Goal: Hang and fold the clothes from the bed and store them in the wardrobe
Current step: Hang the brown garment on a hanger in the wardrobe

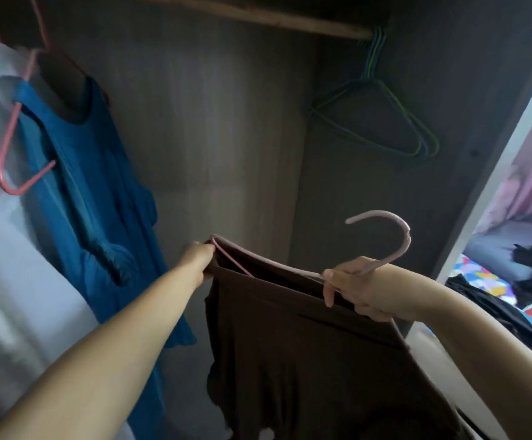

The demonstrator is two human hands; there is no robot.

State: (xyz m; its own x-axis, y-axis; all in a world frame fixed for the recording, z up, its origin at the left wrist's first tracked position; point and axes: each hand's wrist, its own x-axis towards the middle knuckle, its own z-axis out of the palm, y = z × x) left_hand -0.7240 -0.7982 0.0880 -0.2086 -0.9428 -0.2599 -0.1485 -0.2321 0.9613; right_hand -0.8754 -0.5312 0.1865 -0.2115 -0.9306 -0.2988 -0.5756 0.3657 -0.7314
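Brown garment (306, 360) hangs over a pale pink hanger (382, 242), held up in front of the open wardrobe (213, 138) by both hands, below the wooden rail (258, 19) and not yet hooked on it. The right hand (366, 290) has its fingers curled round the hanger at the base of the hook, with the hook curving up free above the knuckles. The left hand (199, 258) pinches the far end of the hanger together with the edge of the brown cloth there, arm stretched out. Inside the wardrobe on the left a blue sleeveless top (99, 192) hangs from a pink hanger (13, 144), beside white fabric (7, 249). Several empty wire hangers (394, 122) in blue and green hang bunched at the right end of the rail. Past the wardrobe's right edge, a bed (506, 249) carries dark clothes (531, 258) and bright patterned fabric
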